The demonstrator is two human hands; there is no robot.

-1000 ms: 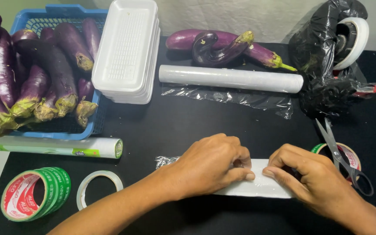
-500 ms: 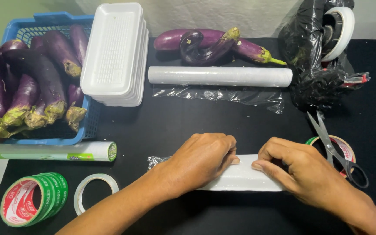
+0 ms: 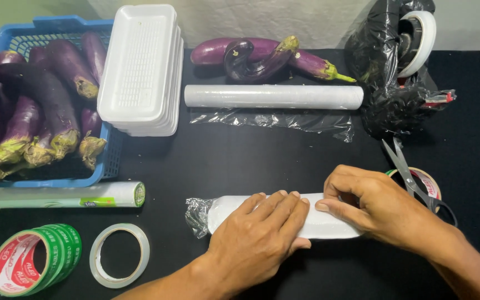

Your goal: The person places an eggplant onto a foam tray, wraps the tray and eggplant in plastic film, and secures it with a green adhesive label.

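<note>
A white foam tray (image 3: 329, 222) wrapped in clear film lies bottom up on the black table (image 3: 240, 161), near the front edge. My left hand (image 3: 262, 236) rests flat on its left half, fingers spread a little. My right hand (image 3: 376, 205) presses on its right end with thumb and fingers. Crumpled film (image 3: 197, 214) sticks out at the tray's left end. What the tray holds is hidden.
A blue basket (image 3: 98, 172) of purple eggplants stands at the left, beside a stack of white foam trays (image 3: 140, 69). A cling film roll (image 3: 273, 96), three eggplants (image 3: 262, 55), a black bag (image 3: 390, 72), scissors (image 3: 409, 172), tape rolls (image 3: 119, 255) and a boxed roll (image 3: 62, 195) lie around.
My left hand has slid left and flattened on the tray, uncovering its middle. My right hand stays at the right end. The view has shifted slightly.
</note>
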